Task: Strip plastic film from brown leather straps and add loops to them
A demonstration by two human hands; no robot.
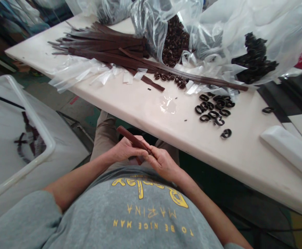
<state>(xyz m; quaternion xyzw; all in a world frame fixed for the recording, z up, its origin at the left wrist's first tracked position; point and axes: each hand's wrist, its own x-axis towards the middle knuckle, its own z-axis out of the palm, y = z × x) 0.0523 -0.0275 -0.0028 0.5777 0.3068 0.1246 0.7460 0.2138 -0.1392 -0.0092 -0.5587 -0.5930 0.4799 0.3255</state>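
Observation:
A brown leather strap [130, 136] is held in front of my lap, below the table's front edge. My left hand [126, 149] is closed around its middle, with the thumb lying across it. Fingers of my right hand [163, 162] pinch the strap's nearer end, touching the left fingertips. Whether a small loop is between the right fingers is hidden. A short brown end hangs beneath my hands. On the table ahead lie several loose black loops [213, 114] and a row of small brown loops [169, 77].
Brown straps [101, 45] are piled on the white table [151, 103], some lying lengthwise. Behind them stand clear bags of brown loops [175, 43] and black loops [253, 58]. A white foam block [291, 148] lies right. A white bin [51, 141] stands at my left.

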